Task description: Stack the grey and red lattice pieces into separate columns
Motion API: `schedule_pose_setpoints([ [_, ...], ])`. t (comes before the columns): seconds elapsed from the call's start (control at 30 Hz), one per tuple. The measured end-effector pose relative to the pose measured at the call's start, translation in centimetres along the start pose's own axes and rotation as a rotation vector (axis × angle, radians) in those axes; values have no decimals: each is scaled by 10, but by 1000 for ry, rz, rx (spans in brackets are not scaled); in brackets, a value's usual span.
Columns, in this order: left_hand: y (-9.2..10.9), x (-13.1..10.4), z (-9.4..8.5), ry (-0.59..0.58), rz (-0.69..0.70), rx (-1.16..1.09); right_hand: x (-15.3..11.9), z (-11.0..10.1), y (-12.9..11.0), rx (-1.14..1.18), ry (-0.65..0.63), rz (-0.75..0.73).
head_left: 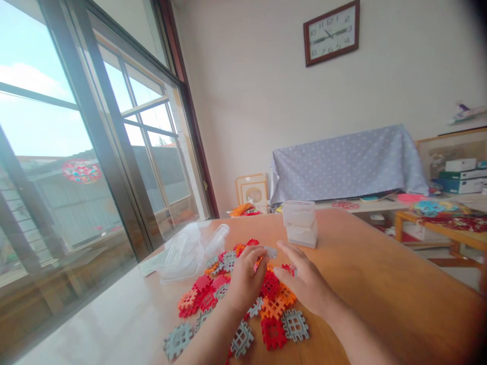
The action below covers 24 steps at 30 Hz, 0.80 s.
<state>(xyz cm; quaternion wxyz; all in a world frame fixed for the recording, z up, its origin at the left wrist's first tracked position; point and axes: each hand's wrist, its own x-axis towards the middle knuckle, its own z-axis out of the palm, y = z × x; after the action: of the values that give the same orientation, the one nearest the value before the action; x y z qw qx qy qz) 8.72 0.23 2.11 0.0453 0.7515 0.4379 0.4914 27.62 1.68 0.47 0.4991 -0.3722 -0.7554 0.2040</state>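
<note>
My left hand (247, 274) is over the middle of a pile of interlocking plastic building pieces, its fingers curled toward the thumb. At its fingertips is a pale grey building piece (271, 252), blurred and partly hidden. Just to the right, my right hand (302, 279) has its thumb and fingers apart and holds nothing. Below the hands lie notched, grid-shaped pieces: a red one (274, 333), an orange one (273, 306) and a grey one (295, 325). My left forearm covers part of the pile.
Clear plastic lids and a tray (182, 258) lie left of the pile. Stacked clear boxes (301, 233) stand behind my right hand. The wooden table (380, 274) extends right; glass windows (125, 126) line the left. A cloth-draped object (346, 167) stands beyond the table.
</note>
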Motion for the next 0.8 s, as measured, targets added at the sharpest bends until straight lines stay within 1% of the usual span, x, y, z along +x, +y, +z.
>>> schedule_pose_setpoints([
  [0.07,5,-1,10,11,16,-58,1,-4,2,8,-41,6],
  [0.17,10,0,23,44,16,-130,5,-10,7,72,-64,77],
  [0.27,13,2,36,54,-52,-208,8,-18,12,169,-65,177],
  [0.37,12,0,50,11,-142,-320,11,-27,16,273,-86,252],
  [0.47,4,-6,63,16,-210,-440,12,-39,20,256,-70,262],
  [0.53,-4,-12,70,32,-257,-475,12,-47,25,188,-48,264],
  [0.6,-12,-17,76,22,-303,-488,11,-54,32,141,-47,290],
  [0.7,-20,-22,80,-45,-374,-503,7,-57,46,117,-72,336],
  [0.8,-24,-25,82,-131,-425,-494,5,-55,57,99,-130,372],
])
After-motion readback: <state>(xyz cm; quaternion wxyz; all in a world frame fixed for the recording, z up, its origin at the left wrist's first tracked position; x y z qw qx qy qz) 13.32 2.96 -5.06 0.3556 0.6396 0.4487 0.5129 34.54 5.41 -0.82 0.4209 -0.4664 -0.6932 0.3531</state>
